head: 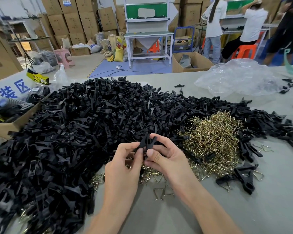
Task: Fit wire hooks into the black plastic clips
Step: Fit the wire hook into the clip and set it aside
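Both my hands meet at the centre of the table, holding two crossed black plastic clip pieces. My left hand pinches the lower left end between thumb and forefinger. My right hand grips the right side, thumb in front and forefinger curled over the top. Whether a wire hook sits between the pieces is hidden by my fingers. A big heap of black clip pieces fills the left and middle of the table. A pile of brass-coloured wire hooks lies just right of my hands.
Loose wire hooks lie on the grey table between my forearms. Assembled clips sit at the right. A cardboard box stands at the left, a clear plastic bag at the back right. People work at benches behind.
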